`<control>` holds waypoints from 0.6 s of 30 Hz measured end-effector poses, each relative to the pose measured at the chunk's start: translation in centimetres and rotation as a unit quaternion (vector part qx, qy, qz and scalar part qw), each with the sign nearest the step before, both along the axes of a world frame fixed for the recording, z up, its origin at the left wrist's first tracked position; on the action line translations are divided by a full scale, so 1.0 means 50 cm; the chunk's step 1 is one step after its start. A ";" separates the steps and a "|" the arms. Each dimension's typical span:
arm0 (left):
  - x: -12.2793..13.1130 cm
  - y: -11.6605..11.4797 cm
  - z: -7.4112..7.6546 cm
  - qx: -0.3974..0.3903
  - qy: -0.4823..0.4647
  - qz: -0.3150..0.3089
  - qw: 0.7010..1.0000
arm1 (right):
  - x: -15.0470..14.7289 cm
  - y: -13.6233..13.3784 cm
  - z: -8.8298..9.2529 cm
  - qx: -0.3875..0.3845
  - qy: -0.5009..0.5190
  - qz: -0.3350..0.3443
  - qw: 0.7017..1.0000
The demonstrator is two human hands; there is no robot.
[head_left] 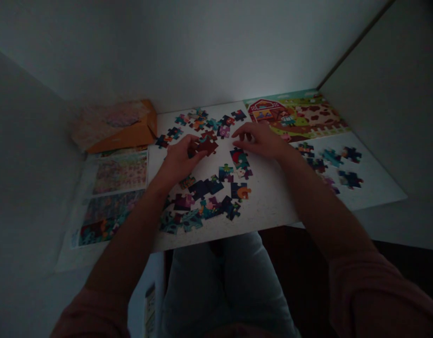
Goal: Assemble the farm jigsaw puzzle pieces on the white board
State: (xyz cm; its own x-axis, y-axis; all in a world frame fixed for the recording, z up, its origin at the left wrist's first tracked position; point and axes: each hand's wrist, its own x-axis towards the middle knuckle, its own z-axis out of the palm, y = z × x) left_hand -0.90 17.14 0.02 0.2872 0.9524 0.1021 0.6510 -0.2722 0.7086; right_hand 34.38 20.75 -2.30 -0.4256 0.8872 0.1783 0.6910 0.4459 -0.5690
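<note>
On the speckled white desk (pixel 269 209), my left hand (pixel 177 162) has its fingers (pixel 192 141) pinched together on the edge of a dark red jigsaw piece (pixel 208 146), which sits just above a scatter of loose pieces (pixel 202 192). It looks like thin, light, stiff card; its rim seems the best place to hold, since a tab could bend if squeezed. My right hand (pixel 262 141) hangs nearby, fingers apart, near a dark blue piece (pixel 239 157). A farm picture sheet (pixel 293 117) lies beyond, and an orange envelope (pixel 121 131) lies past the far left corner.

White speckled desk (pixel 272 206) with jigsaw pieces (pixel 205 187), farm picture sheet (pixel 297 117), orange packet (pixel 132 134)
</note>
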 end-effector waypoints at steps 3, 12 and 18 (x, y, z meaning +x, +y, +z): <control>0.007 -0.003 0.005 -0.024 -0.047 -0.008 0.999 | -0.032 -0.016 0.002 0.027 0.005 0.028 0.999; 0.017 -0.012 0.014 -0.062 -0.088 -0.024 0.994 | -0.078 -0.036 -0.004 -0.001 0.120 0.082 0.989; 0.019 -0.009 0.007 -0.059 -0.108 -0.034 0.992 | -0.090 -0.022 -0.028 -0.017 0.236 0.081 0.968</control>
